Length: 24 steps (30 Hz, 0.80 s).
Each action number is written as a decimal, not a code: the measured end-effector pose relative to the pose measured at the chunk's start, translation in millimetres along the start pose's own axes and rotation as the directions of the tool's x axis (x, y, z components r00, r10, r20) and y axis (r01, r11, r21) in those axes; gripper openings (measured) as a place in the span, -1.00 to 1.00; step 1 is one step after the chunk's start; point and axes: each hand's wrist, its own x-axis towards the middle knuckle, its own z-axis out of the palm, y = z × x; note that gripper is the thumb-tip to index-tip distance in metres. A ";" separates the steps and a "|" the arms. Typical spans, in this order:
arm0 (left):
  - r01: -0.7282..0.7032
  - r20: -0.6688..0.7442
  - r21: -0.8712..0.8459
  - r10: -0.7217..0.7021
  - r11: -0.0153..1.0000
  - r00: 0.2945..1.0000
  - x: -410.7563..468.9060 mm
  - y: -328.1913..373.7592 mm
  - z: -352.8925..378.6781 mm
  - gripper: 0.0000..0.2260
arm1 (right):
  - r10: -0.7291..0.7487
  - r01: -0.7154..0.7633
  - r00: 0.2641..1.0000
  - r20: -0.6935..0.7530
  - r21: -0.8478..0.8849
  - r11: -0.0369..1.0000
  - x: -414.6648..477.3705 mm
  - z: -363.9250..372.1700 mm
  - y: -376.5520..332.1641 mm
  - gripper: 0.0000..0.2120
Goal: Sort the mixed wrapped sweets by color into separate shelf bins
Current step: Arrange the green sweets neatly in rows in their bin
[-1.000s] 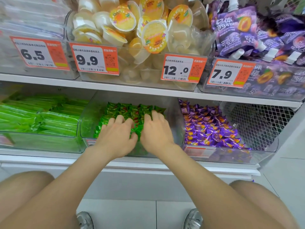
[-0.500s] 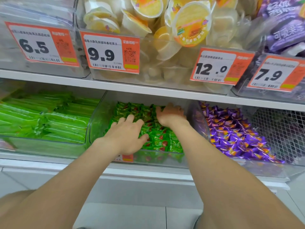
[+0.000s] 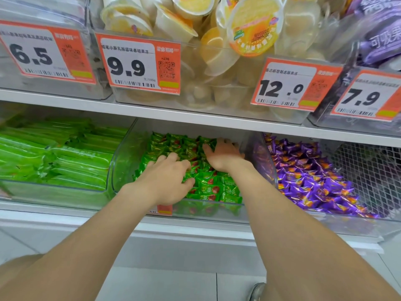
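A clear middle bin (image 3: 121,170) on the lower shelf holds green wrapped sweets (image 3: 208,187) with a red mark. My left hand (image 3: 167,181) lies palm down on the front of that pile, fingers spread. Farther back in the same bin, my right hand (image 3: 223,155) rests flat on the sweets, fingers reaching toward the rear under the upper shelf. Neither hand visibly grips a sweet. The bin to the right (image 3: 271,170) holds purple wrapped sweets (image 3: 310,177).
A left bin holds long green packets (image 3: 54,157). The upper shelf edge (image 3: 195,118) hangs low over the bins, with jelly cups (image 3: 249,35), purple pouches (image 3: 382,40) and orange price tags (image 3: 138,64). Wire mesh (image 3: 364,170) stands at far right. My shoe (image 3: 258,292) is on the tiled floor.
The view has moved closer to the shelf. My right hand went from the front of the green pile to its back and stays there; my left hand stays on the front.
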 end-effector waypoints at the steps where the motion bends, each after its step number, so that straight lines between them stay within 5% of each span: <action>1: 0.002 -0.002 -0.003 -0.002 1.000 1.000 -0.4 -0.1 -0.7 -0.52 | -0.006 0.006 1.000 -0.003 0.010 1.000 1.4 0.1 1.9 -0.27; 12: 0.040 0.033 -0.017 -0.040 0.999 0.999 -5.0 -3.3 -2.7 -0.53 | 0.044 -0.040 0.999 -0.002 0.345 0.938 5.6 -7.0 5.3 -0.34; 24: 0.051 0.093 -0.068 -0.045 0.996 0.995 -6.7 -9.6 -9.2 -0.53 | -0.107 0.106 0.994 -0.038 -0.034 0.994 -14.8 -17.4 4.4 -0.47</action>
